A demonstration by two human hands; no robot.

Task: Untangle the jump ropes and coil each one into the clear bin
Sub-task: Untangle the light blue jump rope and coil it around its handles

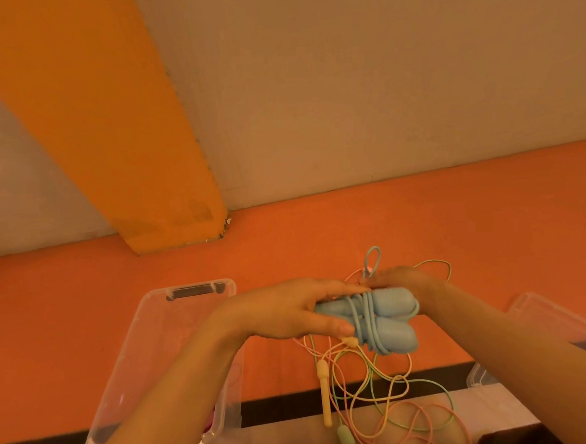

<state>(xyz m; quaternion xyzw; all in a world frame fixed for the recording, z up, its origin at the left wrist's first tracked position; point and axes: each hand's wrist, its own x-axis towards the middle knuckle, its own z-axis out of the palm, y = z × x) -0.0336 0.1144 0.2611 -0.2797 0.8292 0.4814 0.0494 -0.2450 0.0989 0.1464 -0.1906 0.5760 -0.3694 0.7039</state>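
Your forearms reach in from the bottom edge, and between them your left hand (pixel 290 311) grips the narrow ends of the blue jump rope (pixel 380 323), fingers along the top and thumb underneath. Its two handles lie side by side with the blue cord wound around their middle. Your right hand (pixel 398 279) pinches a loop of that cord just behind the bundle. Below, a tangle of pink, yellow and green ropes (pixel 395 397) sprawls on the orange floor, with a yellow handle (pixel 324 391) and a green handle (pixel 346 438) lying loose. The clear bin (pixel 186 293) sits to the left under your left arm; another clear container (pixel 547 312) shows at the right.
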